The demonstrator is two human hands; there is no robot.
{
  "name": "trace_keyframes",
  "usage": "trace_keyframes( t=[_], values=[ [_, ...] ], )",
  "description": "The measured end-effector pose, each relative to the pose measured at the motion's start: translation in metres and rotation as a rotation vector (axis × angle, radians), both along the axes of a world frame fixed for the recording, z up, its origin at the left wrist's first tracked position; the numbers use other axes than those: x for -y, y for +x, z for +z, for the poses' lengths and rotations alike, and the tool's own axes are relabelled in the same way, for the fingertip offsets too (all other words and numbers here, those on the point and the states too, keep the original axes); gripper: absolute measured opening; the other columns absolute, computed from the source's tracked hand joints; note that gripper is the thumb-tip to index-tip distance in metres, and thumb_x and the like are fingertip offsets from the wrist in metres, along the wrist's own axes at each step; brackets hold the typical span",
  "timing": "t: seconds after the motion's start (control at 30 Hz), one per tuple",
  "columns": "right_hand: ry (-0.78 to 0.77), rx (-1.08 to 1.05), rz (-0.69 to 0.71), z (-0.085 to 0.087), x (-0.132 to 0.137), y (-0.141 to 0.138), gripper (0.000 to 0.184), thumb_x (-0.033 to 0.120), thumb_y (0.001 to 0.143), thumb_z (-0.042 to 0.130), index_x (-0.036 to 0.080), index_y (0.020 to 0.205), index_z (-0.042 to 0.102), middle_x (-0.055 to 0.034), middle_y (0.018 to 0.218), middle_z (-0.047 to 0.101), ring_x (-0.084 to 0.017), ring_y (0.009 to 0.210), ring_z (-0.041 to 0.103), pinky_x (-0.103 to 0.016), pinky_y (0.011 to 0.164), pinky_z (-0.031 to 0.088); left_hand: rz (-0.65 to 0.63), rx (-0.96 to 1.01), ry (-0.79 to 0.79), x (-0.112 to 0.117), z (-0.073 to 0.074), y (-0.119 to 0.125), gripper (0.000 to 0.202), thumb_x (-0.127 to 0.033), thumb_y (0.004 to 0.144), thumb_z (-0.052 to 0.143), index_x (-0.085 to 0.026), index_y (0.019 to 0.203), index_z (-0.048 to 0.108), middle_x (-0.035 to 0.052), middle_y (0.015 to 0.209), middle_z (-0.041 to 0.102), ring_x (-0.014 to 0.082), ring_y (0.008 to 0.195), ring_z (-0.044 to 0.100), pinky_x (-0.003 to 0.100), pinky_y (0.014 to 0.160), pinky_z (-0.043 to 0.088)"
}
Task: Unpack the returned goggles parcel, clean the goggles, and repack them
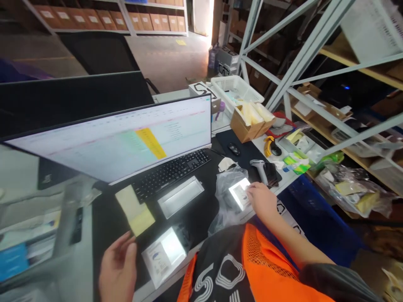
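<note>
My right hand [262,200] pinches the near edge of a small bright packet [240,193]. That packet lies over a crumpled clear plastic bag [222,197] on the black desk mat. My left hand [118,268] is at the mat's lower left, holding nothing, with thumb and fingers apart. Its fingertips are close to a pale yellow paper slip [135,209]; whether they touch it I cannot tell. Just right of this hand, a clear packet with a printed label [164,256] lies at the desk edge. A flat silvery tray-like piece [181,196] sits between the hands and the keyboard.
A wide monitor [126,138] and a black keyboard [171,174] stand ahead. To the right are a mouse [234,149], a barcode scanner [259,170], a cardboard box [247,126] and a white basket [236,90]. Metal shelving [296,84] borders the desk's right side.
</note>
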State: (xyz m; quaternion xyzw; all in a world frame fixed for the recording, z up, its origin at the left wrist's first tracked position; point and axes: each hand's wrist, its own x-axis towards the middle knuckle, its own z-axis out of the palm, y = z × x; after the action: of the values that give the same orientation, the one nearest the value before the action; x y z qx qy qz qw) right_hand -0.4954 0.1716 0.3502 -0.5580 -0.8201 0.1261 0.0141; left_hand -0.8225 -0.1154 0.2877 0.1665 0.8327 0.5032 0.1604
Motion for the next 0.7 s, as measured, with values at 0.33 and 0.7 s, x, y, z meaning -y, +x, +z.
trace_keyframes(
  t=[0.33, 0.7],
  values=[
    [0.030, -0.068, 0.233, 0.015, -0.023, -0.045, 0.031, 0.019, 0.087, 0.060, 0.015, 0.118, 0.060, -0.0165, 0.129, 0.052, -0.028, 0.122, 0.055, -0.041, 0.102, 0.047, -0.661, -0.582, -0.514, 0.008, 0.004, 0.064, 0.105, -0.050, 0.065, 0.075, -0.014, 0.152, 0.029, 0.0229, 0.154, 0.038, 0.0433, 0.142, 0.033, 0.067, 0.119, 0.012],
    [-0.317, 0.265, 0.745, -0.053, 0.009, -0.250, 0.125, -0.004, 0.042, 0.090, 0.029, 0.150, 0.037, -0.0226, 0.160, 0.024, -0.049, 0.145, 0.024, -0.072, 0.107, 0.031, -0.518, -0.669, -0.470, 0.048, -0.020, 0.036, 0.080, -0.036, 0.063, 0.069, -0.014, 0.136, 0.043, 0.0215, 0.128, 0.060, 0.0392, 0.117, 0.058, 0.051, 0.103, 0.047]
  ],
)
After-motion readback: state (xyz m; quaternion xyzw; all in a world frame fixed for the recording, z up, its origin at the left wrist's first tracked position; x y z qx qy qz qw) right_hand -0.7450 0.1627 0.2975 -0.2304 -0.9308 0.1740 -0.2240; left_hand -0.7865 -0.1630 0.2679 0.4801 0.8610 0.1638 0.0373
